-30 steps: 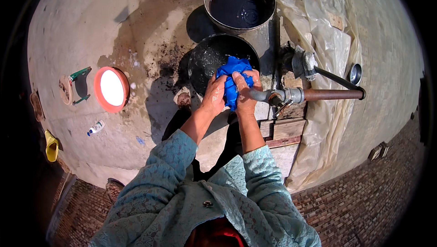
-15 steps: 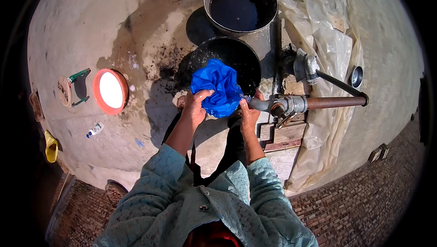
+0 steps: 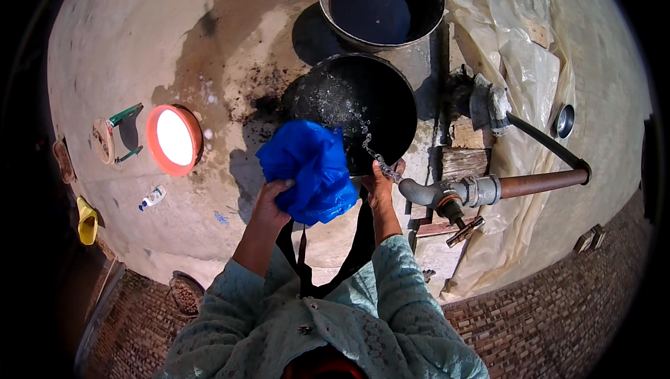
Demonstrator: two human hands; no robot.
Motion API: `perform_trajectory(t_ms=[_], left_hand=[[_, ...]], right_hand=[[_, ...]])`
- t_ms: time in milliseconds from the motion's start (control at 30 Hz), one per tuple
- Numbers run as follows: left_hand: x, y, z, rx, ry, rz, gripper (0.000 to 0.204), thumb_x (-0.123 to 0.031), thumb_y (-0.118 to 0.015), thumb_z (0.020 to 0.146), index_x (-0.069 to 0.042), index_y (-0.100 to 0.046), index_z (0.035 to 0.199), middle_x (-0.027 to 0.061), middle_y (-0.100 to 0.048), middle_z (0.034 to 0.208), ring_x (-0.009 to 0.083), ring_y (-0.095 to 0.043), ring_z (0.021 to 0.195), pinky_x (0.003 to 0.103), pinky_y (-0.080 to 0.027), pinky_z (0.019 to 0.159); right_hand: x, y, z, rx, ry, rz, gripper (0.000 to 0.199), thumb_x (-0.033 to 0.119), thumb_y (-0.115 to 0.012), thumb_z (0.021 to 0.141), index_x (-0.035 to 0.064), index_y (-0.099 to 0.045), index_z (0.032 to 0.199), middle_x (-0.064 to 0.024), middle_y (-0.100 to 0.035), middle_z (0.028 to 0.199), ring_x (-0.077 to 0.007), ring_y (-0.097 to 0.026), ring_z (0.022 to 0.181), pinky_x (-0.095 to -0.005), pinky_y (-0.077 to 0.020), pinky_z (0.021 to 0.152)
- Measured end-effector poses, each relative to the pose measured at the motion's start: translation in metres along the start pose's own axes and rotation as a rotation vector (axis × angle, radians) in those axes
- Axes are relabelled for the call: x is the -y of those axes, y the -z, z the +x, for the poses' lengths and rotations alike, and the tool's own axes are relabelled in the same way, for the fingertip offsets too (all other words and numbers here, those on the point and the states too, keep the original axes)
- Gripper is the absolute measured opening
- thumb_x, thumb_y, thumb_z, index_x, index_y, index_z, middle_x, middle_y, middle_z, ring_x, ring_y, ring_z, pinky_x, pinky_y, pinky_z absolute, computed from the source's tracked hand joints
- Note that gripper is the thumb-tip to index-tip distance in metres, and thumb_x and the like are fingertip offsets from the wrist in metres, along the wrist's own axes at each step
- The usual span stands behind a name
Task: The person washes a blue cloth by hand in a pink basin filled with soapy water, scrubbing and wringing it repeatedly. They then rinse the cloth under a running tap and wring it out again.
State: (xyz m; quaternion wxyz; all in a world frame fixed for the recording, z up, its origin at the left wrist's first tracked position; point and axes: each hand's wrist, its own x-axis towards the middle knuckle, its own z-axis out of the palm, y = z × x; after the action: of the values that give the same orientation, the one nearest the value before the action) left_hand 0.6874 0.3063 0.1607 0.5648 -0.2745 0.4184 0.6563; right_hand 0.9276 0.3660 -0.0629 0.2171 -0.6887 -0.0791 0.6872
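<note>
A crumpled, shiny blue plastic bag (image 3: 307, 176) bulges up in front of me, with my left hand (image 3: 273, 201) closed on its near left side. Beside the tap's mouth is my right hand (image 3: 380, 187), thumb and a fingertip apart, the remaining fingers partly hidden. Water runs from the grey metal tap (image 3: 419, 190) past this hand into a black bucket (image 3: 398, 93). The bag covers the bucket's near left rim and sits apart from my right hand. A brass-coloured handle (image 3: 465, 231) sticks out from the tap toward me.
A second dark bucket (image 3: 328, 12) with dark liquid stands beyond the first. An orange-rimmed basin (image 3: 152, 143), a small white bottle (image 3: 152, 198) and a green-legged stool (image 3: 105, 140) are at left. Clear plastic sheeting (image 3: 516, 190) and a rusty pipe (image 3: 544, 183) lie right.
The blue bag has moved left and toward me with my left hand, out of the water. My right hand has parted from it and stays by the tap. The stream now falls into the bucket.
</note>
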Motion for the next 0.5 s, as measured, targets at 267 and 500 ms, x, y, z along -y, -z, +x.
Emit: perform_trajectory(t_ms=[267,500], left_hand=[[-0.022,0.04,-0.023,0.119,-0.047,0.101,0.059,-0.02,-0.058,0.081,-0.003,-0.035,0.132,0.0163,-0.049,0.126,0.0311,-0.05,0.114,0.048,-0.041,0.097],[-0.034,0.034,-0.034,0.057,-0.098,-0.032,0.052,-0.012,-0.058,0.079,0.0,-0.04,0.127,0.0149,-0.057,0.116,0.0264,-0.058,0.103,0.041,-0.048,0.09]], right_hand=[[0.015,-0.021,-0.009,-0.043,0.019,0.028,0.066,0.018,-0.068,0.079,0.0331,-0.027,0.128,-0.0004,-0.052,0.116,-0.0239,-0.054,0.092,-0.0447,-0.0426,0.068],[0.046,0.008,0.021,0.062,0.0,-0.052,0.039,0.023,-0.069,0.08,0.0192,-0.048,0.112,-0.0019,-0.057,0.095,-0.0203,-0.056,0.076,-0.0373,-0.0473,0.063]])
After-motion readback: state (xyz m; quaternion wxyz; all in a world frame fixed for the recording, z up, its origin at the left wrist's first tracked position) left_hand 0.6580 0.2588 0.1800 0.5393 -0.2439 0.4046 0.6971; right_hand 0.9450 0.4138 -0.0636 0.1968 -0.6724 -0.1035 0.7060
